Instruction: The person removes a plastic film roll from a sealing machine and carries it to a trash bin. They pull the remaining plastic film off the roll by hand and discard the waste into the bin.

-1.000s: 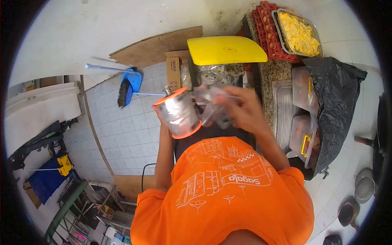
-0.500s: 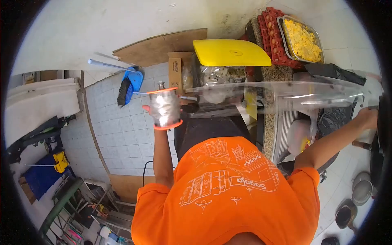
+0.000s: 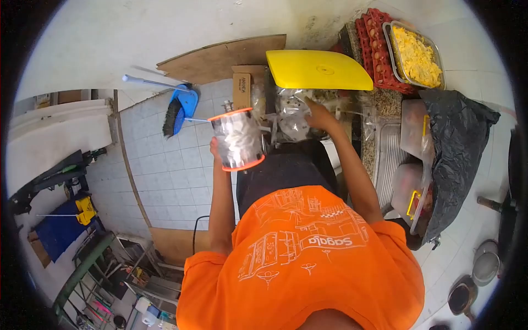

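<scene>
My left hand (image 3: 215, 149) grips a silver-looking roll (image 3: 237, 137) with orange rims and a metal end piece, mostly hidden behind it. To its right, a clear plastic-wrapped bundle (image 3: 294, 113) lies beneath the edge of a yellow lid or board (image 3: 319, 70). My right hand (image 3: 320, 115) reaches over this bundle, fingers apart and touching or just above the plastic. Crumpled clear film lies around the bundle; whether it joins the roll is unclear.
A cardboard box (image 3: 241, 91) stands behind the roll. Egg trays (image 3: 375, 49) and a container of yellow food (image 3: 416, 58) are at upper right. Lidded boxes (image 3: 407, 187) and a black bag (image 3: 459, 148) sit right; a blue dustpan (image 3: 188, 103) is left.
My right hand has moved from the far right to the wrapped bundle. The long stretched film no longer spans the right side. The roll has shifted slightly right.
</scene>
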A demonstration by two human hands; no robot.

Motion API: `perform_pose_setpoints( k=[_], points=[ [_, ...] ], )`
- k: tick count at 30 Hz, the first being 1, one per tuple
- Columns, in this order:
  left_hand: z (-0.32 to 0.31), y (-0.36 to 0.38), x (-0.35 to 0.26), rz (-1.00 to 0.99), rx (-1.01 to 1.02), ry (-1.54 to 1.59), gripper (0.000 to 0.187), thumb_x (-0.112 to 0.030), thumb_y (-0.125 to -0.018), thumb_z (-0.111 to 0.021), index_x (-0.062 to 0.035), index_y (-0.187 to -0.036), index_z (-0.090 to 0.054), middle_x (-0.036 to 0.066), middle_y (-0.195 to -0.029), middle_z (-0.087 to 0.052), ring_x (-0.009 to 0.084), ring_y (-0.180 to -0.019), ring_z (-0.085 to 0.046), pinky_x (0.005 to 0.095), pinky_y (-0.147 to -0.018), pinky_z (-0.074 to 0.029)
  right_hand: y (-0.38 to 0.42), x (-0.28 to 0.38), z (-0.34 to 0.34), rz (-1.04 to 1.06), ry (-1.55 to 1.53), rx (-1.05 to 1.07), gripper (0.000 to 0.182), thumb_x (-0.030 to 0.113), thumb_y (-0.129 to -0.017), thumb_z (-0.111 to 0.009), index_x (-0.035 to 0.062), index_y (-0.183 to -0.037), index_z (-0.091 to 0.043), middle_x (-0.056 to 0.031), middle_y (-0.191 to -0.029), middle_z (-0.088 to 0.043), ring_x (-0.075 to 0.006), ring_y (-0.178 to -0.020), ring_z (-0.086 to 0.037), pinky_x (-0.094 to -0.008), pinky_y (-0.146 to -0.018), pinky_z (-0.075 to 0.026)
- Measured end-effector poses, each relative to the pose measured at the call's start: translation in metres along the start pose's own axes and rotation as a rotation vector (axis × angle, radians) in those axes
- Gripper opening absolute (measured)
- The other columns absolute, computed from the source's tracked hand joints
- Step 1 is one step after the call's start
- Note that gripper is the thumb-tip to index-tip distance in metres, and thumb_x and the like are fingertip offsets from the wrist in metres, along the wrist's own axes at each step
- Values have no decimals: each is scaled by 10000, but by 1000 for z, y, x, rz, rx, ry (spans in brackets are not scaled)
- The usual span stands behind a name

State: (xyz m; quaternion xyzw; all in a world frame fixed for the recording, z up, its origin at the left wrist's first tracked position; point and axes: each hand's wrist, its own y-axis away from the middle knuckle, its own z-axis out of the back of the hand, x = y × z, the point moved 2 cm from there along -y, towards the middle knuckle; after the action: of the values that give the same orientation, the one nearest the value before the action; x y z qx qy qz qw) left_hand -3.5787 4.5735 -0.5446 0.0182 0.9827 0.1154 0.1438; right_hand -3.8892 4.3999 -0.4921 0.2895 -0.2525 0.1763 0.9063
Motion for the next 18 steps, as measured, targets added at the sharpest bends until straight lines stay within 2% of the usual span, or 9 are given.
perform_pose_setpoints(
  k=[2, 4, 7, 9, 11, 13, 15, 17, 18],
  points=[
    [-13, 2, 12, 38, 101, 111, 1051, -798, -758, -495, -4, -1430, -342, 202, -1391, -458, 360, -1206, -520, 499, -931, -496, 26, 91, 52, 79, -392, 148, 689, 332, -938, -593, 32, -1482, -297, -209, -1479, -391, -303, -1337, -417, -406, -1102, -332],
    [-20, -3, 25, 79, 217, 251, 1028, -785, -776, -494, -2, -1426, -349, 199, -1388, -465, 353, -1205, -525, 496, -941, -491, 23, 116, 16, 417, -586, 206, 782, 406, -923, -613, 50, -1509, -237, -200, -1530, -301, -262, -1369, -356, -383, -1117, -296],
    [-54, -12, 23, 120, 336, 461, 1004, -771, -794, -494, 1, -1421, -356, 196, -1385, -471, 345, -1204, -529, 492, -951, -487, 29, 131, -17, 307, -1039, 178, 865, 418, -899, -656, 53, -1505, -159, -218, -1498, -322, -285, -1354, -365, -367, -1096, -307],
    [-120, -6, -2, 194, -310, -717, 762, -568, -903, -487, 14, -1388, -406, 157, -1335, -530, 266, -1201, -541, 408, -1005, -447, 34, 130, -12, 274, -1064, 127, 852, 408, -880, -684, 59, -1474, -182, -216, -1451, -362, -312, -1327, -398, -395, -1085, -330],
    [-146, -2, -8, 177, -252, -793, 725, -540, -918, -476, 15, -1382, -416, 154, -1334, -532, 263, -1207, -536, 399, -1023, -429, 44, 136, -11, 234, -1097, 86, 840, 397, -861, -712, 65, -1442, -205, -213, -1405, -403, -340, -1300, -430, -423, -1073, -354],
    [-145, -2, -8, 151, -197, -866, 690, -511, -934, -464, 17, -1375, -426, 151, -1333, -533, 260, -1212, -530, 391, -1042, -410, 57, 150, -3, 272, -715, -166, 836, 331, -818, -771, 55, -1406, -245, -195, -1373, -430, -308, -1265, -454, -416, -1050, -369],
    [-116, -2, -14, 72, -91, -493, 666, -473, -944, -461, 15, -1394, -402, 151, -1340, -527, 263, -1221, -521, 393, -1044, -405, 63, 156, 7, 230, -674, -169, 890, 313, -793, -792, 56, -1424, -219, -213, -1368, -436, -308, -1270, -450, -400, -1049, -368],
    [-91, 7, -11, 77, -160, -524, 833, -647, -921, -411, 17, -1420, -363, 153, -1374, -495, 273, -1258, -486, 415, -1053, -398, 64, 153, 14, 384, -779, -162, 851, 236, -838, -754, 53, -1449, -191, -164, -1344, -453, -254, -1258, -459, -360, -1031, -392],
    [-93, 8, -3, 52, -177, -520, 919, -727, -877, -374, 4, -1433, -345, 159, -1394, -471, 284, -1252, -491, 427, -1056, -394, 70, 161, 25, 286, -876, -42, 685, 238, -886, -699, 35, -1430, -337, -163, -1341, -498, -236, -1234, -492, -348, -1010, -420]
  ],
)
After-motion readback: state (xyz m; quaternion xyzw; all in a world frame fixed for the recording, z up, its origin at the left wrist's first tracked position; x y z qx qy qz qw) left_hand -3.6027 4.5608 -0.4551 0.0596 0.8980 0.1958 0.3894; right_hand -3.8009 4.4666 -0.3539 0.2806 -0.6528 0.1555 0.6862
